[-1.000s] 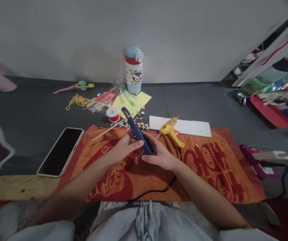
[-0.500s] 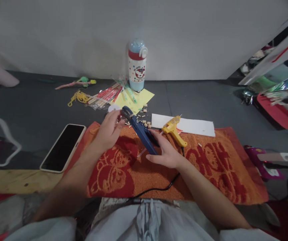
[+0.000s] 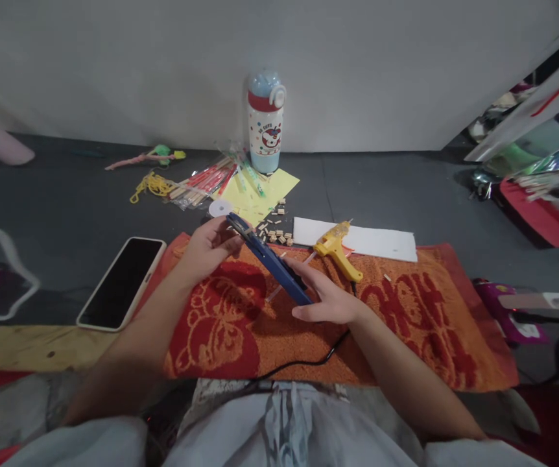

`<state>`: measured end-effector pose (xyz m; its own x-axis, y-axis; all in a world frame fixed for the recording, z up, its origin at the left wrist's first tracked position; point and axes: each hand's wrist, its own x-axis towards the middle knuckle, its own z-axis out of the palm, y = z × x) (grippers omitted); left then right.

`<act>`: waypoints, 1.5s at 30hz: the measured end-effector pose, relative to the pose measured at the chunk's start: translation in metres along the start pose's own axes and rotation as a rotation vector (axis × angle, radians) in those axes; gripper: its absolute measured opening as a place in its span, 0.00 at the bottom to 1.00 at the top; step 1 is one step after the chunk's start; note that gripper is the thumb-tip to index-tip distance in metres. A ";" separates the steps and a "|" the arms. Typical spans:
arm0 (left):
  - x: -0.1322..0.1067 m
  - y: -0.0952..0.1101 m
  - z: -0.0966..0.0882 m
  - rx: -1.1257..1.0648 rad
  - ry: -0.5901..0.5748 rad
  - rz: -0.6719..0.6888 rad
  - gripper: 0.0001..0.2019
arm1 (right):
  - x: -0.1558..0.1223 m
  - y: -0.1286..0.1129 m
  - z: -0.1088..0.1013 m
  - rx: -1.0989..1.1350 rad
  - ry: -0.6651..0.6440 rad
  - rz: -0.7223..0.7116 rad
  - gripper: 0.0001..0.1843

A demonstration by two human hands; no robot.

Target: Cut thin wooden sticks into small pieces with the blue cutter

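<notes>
Blue hand shears (image 3: pixel 273 261) are held up at a slant over the orange and red towel (image 3: pixel 303 350), with the curved head to the upper left and the handles to the lower right. My right hand (image 3: pixel 325 295) holds the handle end, its fingers behind it and the thumb on the near side. At the head, my left hand (image 3: pixel 210 250) has its fingers bent and closed near the jaws. Whatever its fingertips pinch is too small to make out. Beyond the shears lie several small cut wooden pieces (image 3: pixel 279 235).
A yellow glue gun (image 3: pixel 335 250) rests on a white strip (image 3: pixel 381 245), its black cord crossing the towel. A phone (image 3: pixel 121 283) lies at left. Behind stand a bottle (image 3: pixel 266 123), yellow paper (image 3: pixel 282 186) and bagged sticks (image 3: pixel 206 181). At right is a purple device (image 3: pixel 510 314).
The shears have tipped a little flatter, their head moving slightly left and down. My left hand has shifted slightly left and its fingers are more bent. My right hand moved slightly right.
</notes>
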<state>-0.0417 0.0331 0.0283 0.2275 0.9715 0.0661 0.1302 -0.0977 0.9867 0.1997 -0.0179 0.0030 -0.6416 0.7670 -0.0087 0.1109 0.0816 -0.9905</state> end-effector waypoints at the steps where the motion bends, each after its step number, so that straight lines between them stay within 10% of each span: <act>1: 0.000 -0.002 0.000 -0.005 0.021 -0.001 0.20 | 0.000 0.000 0.000 0.006 0.007 0.006 0.44; 9: 0.000 0.002 0.009 0.353 0.278 0.083 0.10 | 0.005 -0.003 0.004 0.085 0.097 0.050 0.43; 23: -0.005 0.006 0.011 0.528 0.217 0.104 0.09 | 0.010 -0.010 -0.002 0.449 -0.069 0.072 0.16; 33: -0.005 0.004 0.009 0.650 0.211 0.097 0.15 | 0.006 0.001 0.007 0.100 0.127 0.073 0.39; 45: -0.003 -0.001 0.012 0.640 0.286 0.053 0.11 | 0.009 -0.003 0.008 -0.230 0.137 -0.010 0.37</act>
<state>-0.0312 0.0277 0.0255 -0.0023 0.9721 0.2347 0.6886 -0.1687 0.7052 0.1880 -0.0163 0.0048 -0.5366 0.8431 0.0353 0.2844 0.2201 -0.9331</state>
